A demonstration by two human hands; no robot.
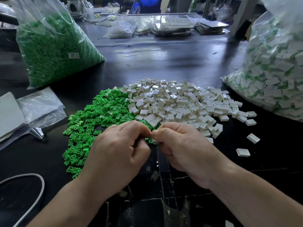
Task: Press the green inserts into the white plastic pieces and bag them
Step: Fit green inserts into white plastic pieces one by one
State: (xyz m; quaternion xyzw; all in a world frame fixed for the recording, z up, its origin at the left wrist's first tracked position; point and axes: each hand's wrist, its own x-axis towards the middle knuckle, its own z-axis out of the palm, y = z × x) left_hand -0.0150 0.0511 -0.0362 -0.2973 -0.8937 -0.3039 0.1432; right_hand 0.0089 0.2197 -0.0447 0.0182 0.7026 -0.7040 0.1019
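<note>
In front of the green heap (pixel 98 122), pinching a green insert (pixel 149 139) in the curled left hand (pixel 118 153), touching a half-hidden white piece (pixel 155 141) in the curled right hand (pixel 183 149).

Our hands meet low in the middle of the frame.
Our left hand (pixel 118 149) and right hand (pixel 182 148) touch curled fingertips at the near edge of the green inserts (pixel 98 115) and white pieces (pixel 180 102); what we pinch is hidden. A green-filled bag (pixel 54 51) stands upper left.
</note>
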